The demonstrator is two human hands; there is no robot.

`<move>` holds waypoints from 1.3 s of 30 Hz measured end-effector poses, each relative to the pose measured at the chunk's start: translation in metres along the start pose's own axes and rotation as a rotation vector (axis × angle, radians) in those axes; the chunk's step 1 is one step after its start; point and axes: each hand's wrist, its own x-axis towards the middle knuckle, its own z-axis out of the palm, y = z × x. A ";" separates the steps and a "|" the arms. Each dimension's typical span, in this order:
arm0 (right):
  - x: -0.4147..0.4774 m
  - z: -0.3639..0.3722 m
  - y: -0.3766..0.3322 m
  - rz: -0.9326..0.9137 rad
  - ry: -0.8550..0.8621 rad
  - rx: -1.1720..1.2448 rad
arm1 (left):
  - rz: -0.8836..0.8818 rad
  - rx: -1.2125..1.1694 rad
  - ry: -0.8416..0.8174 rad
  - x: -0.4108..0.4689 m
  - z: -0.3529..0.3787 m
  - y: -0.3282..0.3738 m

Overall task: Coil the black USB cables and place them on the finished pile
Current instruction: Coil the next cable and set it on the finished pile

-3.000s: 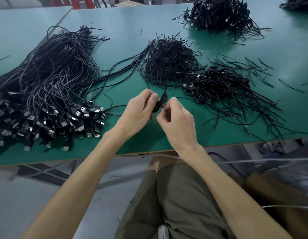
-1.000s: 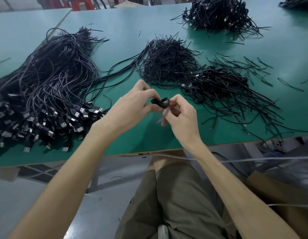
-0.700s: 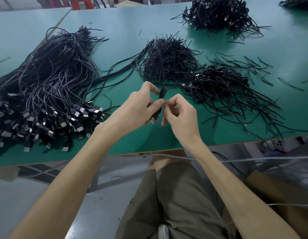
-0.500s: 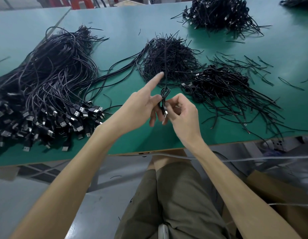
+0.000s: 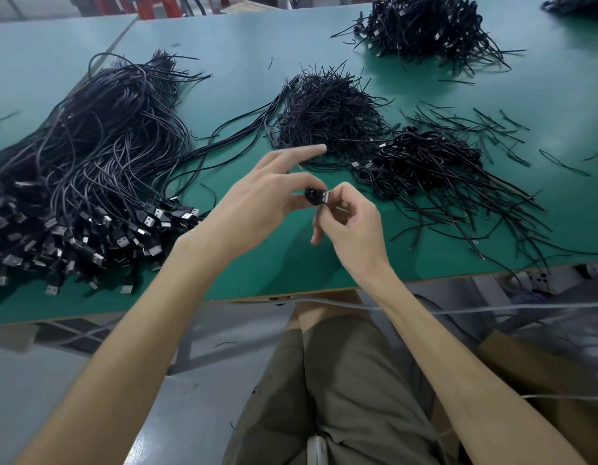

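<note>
Since half a second ago the coiled cable has turned from standing along 12–6 to lying along 9–3, and the left index finger has swung from 1 o'clock down toward 2 o'clock. The bundle's silver plug now points to 3 o'clock. The left hand pinches the coil's 9 o'clock end between thumb and a curled finger, with the index finger straight. The right hand, fingers curled, pinches the plug end. The coil is held above the green table. The finished pile lies at 2 o'clock from it, and the heap of loose cables at 9 o'clock.
</note>
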 end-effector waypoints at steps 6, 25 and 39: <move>-0.001 0.002 -0.002 0.003 -0.027 -0.019 | -0.058 0.078 0.046 0.002 0.001 0.002; -0.001 0.001 0.001 -0.011 -0.001 -0.043 | -0.190 -0.282 -0.179 -0.001 0.004 -0.011; 0.002 0.000 0.004 0.015 -0.030 0.037 | -0.049 0.038 0.044 0.001 0.004 -0.012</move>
